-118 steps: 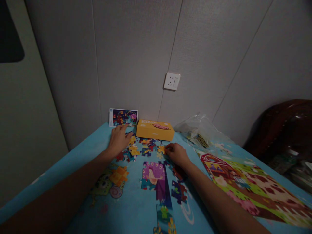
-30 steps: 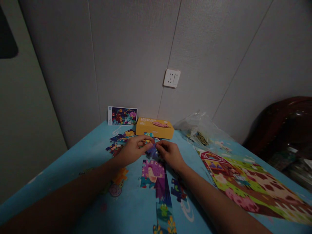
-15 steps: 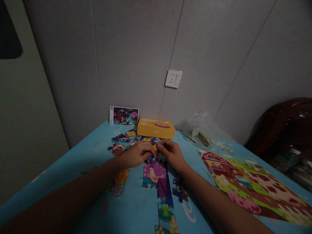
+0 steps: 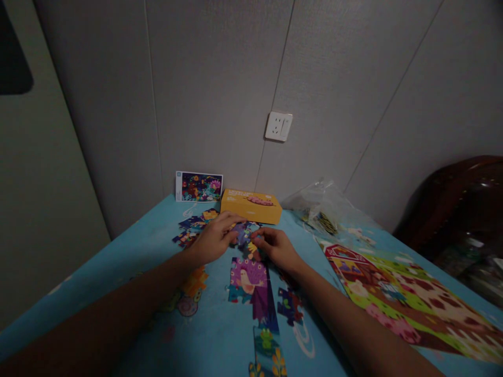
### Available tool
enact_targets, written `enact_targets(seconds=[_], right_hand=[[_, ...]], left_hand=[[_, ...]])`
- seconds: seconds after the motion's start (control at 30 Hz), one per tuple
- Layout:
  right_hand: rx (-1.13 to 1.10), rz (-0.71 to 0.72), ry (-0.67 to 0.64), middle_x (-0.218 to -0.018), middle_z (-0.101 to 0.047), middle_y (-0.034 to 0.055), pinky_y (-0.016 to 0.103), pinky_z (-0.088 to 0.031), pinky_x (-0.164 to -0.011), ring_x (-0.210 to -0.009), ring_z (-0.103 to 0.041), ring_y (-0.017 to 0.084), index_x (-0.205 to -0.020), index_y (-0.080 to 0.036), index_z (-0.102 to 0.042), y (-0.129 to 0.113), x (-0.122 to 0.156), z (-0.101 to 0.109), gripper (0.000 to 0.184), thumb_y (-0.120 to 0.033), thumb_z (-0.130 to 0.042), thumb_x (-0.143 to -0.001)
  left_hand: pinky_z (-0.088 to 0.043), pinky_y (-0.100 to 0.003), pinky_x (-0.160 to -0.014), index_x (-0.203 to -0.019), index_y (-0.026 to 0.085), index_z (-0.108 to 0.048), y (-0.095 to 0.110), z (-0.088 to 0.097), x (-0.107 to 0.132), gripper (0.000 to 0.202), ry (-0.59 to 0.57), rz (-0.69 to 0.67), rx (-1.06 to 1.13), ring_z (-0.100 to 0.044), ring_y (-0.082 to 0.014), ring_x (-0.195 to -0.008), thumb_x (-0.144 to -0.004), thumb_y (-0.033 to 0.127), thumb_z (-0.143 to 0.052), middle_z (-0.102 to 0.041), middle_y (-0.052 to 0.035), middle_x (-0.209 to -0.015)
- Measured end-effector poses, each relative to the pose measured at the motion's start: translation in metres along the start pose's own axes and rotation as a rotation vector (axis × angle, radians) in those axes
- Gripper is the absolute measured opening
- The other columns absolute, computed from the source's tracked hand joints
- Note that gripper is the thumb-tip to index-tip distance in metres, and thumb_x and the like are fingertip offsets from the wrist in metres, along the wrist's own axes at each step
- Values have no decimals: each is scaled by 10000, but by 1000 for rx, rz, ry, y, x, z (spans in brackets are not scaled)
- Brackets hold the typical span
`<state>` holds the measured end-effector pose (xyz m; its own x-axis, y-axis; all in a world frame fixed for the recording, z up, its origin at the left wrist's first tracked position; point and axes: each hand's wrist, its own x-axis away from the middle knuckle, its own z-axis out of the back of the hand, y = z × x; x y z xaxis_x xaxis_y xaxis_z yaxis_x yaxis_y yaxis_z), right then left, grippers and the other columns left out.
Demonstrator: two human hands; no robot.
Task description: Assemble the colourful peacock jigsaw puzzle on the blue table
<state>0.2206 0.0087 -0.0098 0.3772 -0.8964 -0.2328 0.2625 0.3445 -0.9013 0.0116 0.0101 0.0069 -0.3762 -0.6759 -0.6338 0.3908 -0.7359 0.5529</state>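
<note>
My left hand reaches over the puzzle pieces just in front of the yellow box, fingers stretched out and thumb apart, its fingertips at the dark purple pieces. Thumb and fingers of my right hand are pinched together at a puzzle piece with a yellow figure. Closer to me lies a joined puzzle section showing a pale bird on purple. A strip of joined pieces with a green frog runs from it towards me. Beside my right forearm is a loose dark blue cluster.
The yellow box stands against the wall, with a picture card leaning left of it. Several puzzle pieces lie below the card. At right are a clear plastic bag and a farm-scene puzzle.
My left hand has moved up and left, its fingers opening out towards the box and uncovering pieces between the hands. My right hand stays nearly in place.
</note>
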Motion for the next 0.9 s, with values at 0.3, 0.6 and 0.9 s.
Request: enact_targets(seconds=[0.3, 0.6, 0.9], right_hand=[[-98, 1, 105, -619, -594, -13, 223, -372, -517, -534, -501, 101, -864, -135, -645, -4, -2, -2, 361, -455, -695, -704], [-302, -58, -32, -700, -639, 1, 216, -378, -511, -575, -550, 118, -1019, -150, -604, -11, 1, -11, 502, -410, -778, -626], [-203, -12, -25, -621, -561, -17, 212, -329, -464, -487, -436, 87, -831, -152, -586, -11, 2, -15, 381, -519, -646, -746]], left_hand=[[-516, -304, -772, -1106, 191, -631, -3, -6, 1, 321, -22, 111, 96, -622, -156, -808, -815, 113, -519, -651, -63, -1038], [-518, -303, -747, -1050, 172, -621, -4, -9, 1, 277, 25, 147, 174, -624, -154, -809, -805, 95, -517, -631, -64, -1014], [-475, -272, -640, -1265, 157, -457, 14, -11, 6, 636, -243, 294, 236, -619, -202, -813, -713, 335, -718, -646, -73, -969]])
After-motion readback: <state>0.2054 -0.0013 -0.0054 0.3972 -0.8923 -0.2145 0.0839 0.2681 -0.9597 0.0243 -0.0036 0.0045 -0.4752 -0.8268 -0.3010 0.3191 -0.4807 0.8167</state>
